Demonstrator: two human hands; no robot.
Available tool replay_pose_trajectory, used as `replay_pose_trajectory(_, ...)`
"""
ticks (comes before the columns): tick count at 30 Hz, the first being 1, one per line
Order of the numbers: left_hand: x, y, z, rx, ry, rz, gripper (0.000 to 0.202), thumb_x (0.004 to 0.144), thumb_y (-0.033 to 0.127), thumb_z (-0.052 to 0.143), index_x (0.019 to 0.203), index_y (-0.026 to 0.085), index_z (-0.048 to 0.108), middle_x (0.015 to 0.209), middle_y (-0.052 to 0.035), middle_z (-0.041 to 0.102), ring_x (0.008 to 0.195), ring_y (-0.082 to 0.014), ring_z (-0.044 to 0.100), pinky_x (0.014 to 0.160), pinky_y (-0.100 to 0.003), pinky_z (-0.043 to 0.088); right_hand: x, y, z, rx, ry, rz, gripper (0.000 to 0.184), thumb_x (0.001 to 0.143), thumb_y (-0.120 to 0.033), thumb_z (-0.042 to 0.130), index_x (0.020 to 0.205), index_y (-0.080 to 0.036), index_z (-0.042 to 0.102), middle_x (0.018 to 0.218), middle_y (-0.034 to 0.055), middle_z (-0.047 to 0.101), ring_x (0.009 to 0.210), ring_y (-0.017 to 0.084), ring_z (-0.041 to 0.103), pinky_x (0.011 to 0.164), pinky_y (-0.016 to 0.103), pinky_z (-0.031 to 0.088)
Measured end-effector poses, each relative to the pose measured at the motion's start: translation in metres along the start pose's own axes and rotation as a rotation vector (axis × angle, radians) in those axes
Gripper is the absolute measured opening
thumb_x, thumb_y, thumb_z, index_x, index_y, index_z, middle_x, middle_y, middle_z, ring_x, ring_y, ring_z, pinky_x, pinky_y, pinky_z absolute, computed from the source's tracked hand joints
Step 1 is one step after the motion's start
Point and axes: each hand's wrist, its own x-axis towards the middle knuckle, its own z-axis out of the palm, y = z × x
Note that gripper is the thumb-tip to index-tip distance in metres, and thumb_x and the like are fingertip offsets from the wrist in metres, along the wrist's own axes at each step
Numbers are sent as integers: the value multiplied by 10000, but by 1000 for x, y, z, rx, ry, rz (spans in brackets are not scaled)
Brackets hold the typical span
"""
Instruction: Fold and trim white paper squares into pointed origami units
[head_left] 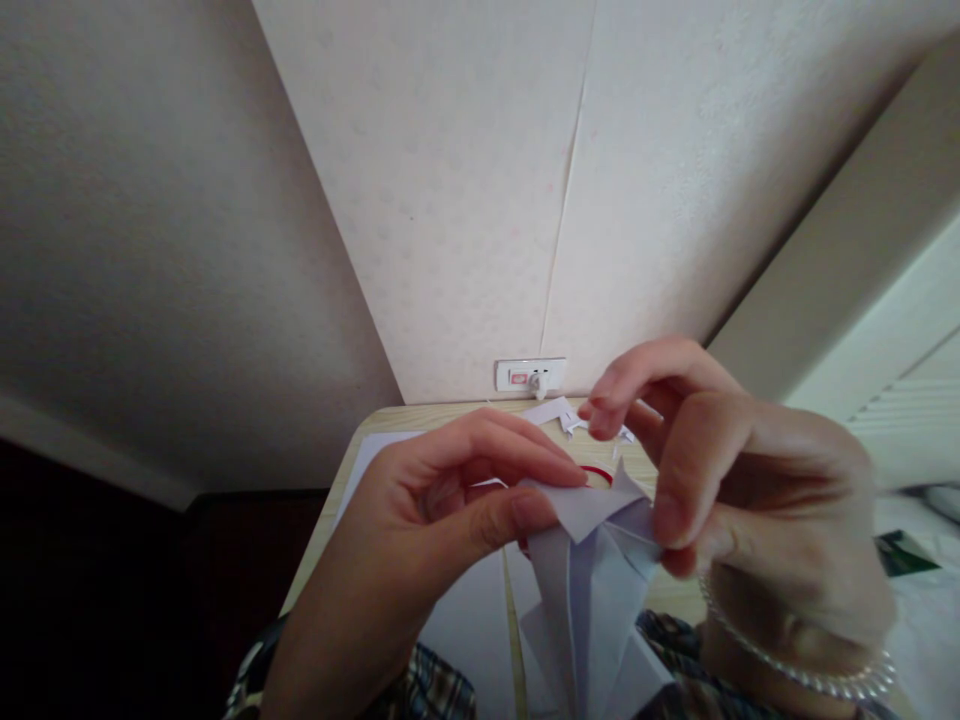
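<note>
A folded white paper piece (pixel 592 590) with pleats and pointed flaps is held up between both hands, over a small table. My left hand (pixel 442 500) pinches its upper left flap between thumb and fingers. On the other side, my right hand (pixel 750 490) grips the upper right edge with the thumb and a finger, while its upper fingers are raised and curled. Part of a red ring-shaped edge (pixel 598 472) shows behind the paper; what it belongs to is hidden.
White paper sheets (pixel 469 630) lie on the pale wooden table (pixel 330 530). Paper scraps (pixel 555 410) are at its back edge, below a wall socket (pixel 529 376) with a plug in it. A white cabinet (pixel 885 330) stands at the right.
</note>
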Motion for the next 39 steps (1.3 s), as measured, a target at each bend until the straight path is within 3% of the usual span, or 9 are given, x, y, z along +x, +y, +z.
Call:
replay_pose_trajectory(4,-1,1,0,102,64,45,100,835,198,777,794,274,828,880,15,755,874,-117,702,702,-118,554,3,-2,-7,121,-139,-7,119,893,-288,713,774,-279,707,1148,-27,678,1063,163,623,990,276,533)
replay_pose_trajectory(7,-2,3,2,202,140,96,130,836,171,769,788,278,824,890,23,757,870,-111,699,746,-122,557,3,-7,-10,69,-135,9,90,862,-167,733,839,-253,722,1172,-25,663,1064,145,619,965,204,523)
replay_pose_trajectory(12,-5,4,3,298,191,136,150,828,150,758,796,283,820,891,12,745,863,-135,700,735,-149,573,-2,-14,-3,-15,-50,76,77,857,-219,747,797,-249,708,1132,-24,666,1025,149,646,951,217,525)
replay_pose_trajectory(23,-6,1,1,357,207,155,129,831,185,767,800,298,822,907,19,727,845,-115,684,711,-118,561,-4,-24,5,-209,53,162,185,847,-337,739,687,-258,691,1194,30,649,1145,269,629,1020,428,545)
replay_pose_trajectory(34,-5,1,4,409,240,158,113,825,199,769,782,291,819,876,4,716,822,-140,666,716,-155,568,-6,-23,5,-260,61,152,180,841,-340,737,687,-257,696,1192,34,656,1118,274,652,1004,435,562)
replay_pose_trajectory(39,-7,2,4,497,253,160,99,843,237,756,808,310,815,908,18,724,822,-124,659,659,-113,545,-5,-22,7,-257,72,166,204,850,-370,734,685,-258,693,1189,35,659,1128,276,646,1026,446,543)
